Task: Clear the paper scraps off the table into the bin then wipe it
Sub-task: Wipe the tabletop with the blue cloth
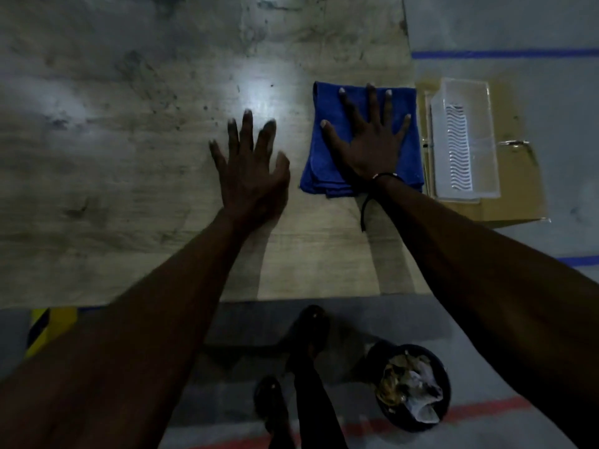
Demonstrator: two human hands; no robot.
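Both forearms reach forward over the table (129,157). At 1 o'clock the right hand (372,140) lies flat with spread fingers on the folded blue cloth (327,157), pressing it, near the table's right edge. At 12 o'clock the left hand (249,170) is released, fingers straight, just beside the cloth. On the floor at 5 o'clock, the bin (444,377) holds the scraps (408,384).

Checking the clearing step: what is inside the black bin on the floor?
The bin holds crumpled paper scraps, pale and yellowish, heaped near its rim. Anything beneath them, and the bin's bottom, is covered.
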